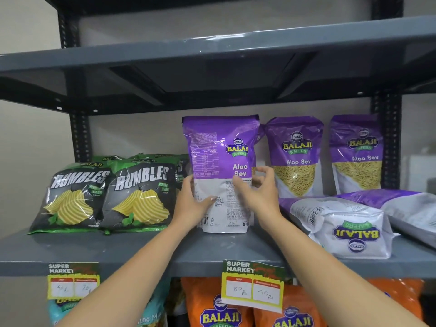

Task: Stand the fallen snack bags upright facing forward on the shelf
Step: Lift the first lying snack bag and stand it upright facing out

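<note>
A purple Aloo Sev bag stands upright on the grey shelf, its long axis vertical and its sealed top edge uppermost; the side turned to the camera carries the nutrition table and fine print, so its back panel faces outward; its base rests on the shelf near the middle, between the Rumbles chip bags on the left and two upright Aloo Sev bags on the right, whose fronts show their yellow contents. The left hand lies against the bag's lower left edge, thumb across the white lower panel and fingers wrapped behind, gripping it; the right hand sits at the lower right edge with fingers curled and loosely spread, fingertips at the bag's side; whether it truly pinches the bag cannot be told. The bag rises well above both hands, which hold only its lower half. To the right, two more purple bags lie flat on the shelf, one with its logo upside down toward the camera.
</note>
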`<state>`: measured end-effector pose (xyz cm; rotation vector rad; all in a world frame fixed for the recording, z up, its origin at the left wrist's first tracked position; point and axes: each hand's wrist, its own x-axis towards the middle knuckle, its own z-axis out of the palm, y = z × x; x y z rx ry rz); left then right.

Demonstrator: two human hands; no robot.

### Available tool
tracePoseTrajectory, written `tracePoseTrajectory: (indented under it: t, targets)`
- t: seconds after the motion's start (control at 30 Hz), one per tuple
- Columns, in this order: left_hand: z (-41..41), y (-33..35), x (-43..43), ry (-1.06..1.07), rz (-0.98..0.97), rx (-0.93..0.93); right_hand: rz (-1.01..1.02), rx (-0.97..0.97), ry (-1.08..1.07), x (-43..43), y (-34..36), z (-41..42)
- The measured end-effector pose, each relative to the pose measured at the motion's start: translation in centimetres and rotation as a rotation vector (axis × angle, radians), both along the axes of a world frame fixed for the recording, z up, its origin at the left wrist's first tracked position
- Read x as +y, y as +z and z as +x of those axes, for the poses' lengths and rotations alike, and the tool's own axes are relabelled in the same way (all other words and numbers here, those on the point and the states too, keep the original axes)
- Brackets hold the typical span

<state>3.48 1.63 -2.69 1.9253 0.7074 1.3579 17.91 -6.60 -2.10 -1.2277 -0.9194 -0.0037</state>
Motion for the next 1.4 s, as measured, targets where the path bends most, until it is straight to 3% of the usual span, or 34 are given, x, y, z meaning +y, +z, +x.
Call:
tracePoseTrajectory:
  t: [0.17,0.27,0.4,0.57,0.73,0.93,1.03,1.2,1.33,1.4]
  targets:
    - [1.3,-1.1,-3.3,0.437,0.386,0.037,0.005,0.517,0.103,1.1,3.4,1.8]
    - [3.0,-1.5,-5.1,0.268,0.331,0.107,-0.035,0.659,0.244,1.8,3.8,2.9]
    - [4.4,-1.7,-5.7,0.173,0.133,0.176,-0.148,0.642,0.384,2.2,3.5,2.9]
    - [5.1,-2.0,-5.8,0.195,0.072,0.208,-0.320,0.441,0.307,1.8,3.5,2.5]
    - [5.5,-2.0,-4.9,0.156,0.010,0.246,-0.335,0.337,0.258,1.3,3.3,2.8]
    - [4.7,-1.3,-3.1,0.095,0.028,0.072,-0.346,0.261,0.199,1.4,2.8,3.6]
    - [3.7,-0.8,-1.3,-0.073,-0.133,-0.035,-0.325,0.214,0.228,1.2,2.7,3.4]
    - [0.5,-0.1,1.3,-0.436,-0.386,-0.044,-0.275,0.286,0.477,1.5,2.6,3.0]
    - [-1.5,0.7,2.7,-0.567,-0.417,0.104,-0.179,0.435,0.582,2.4,2.0,2.6]
    - [-1.9,0.8,3.0,-0.580,-0.415,0.129,-0.146,0.488,0.537,2.9,1.6,2.5]
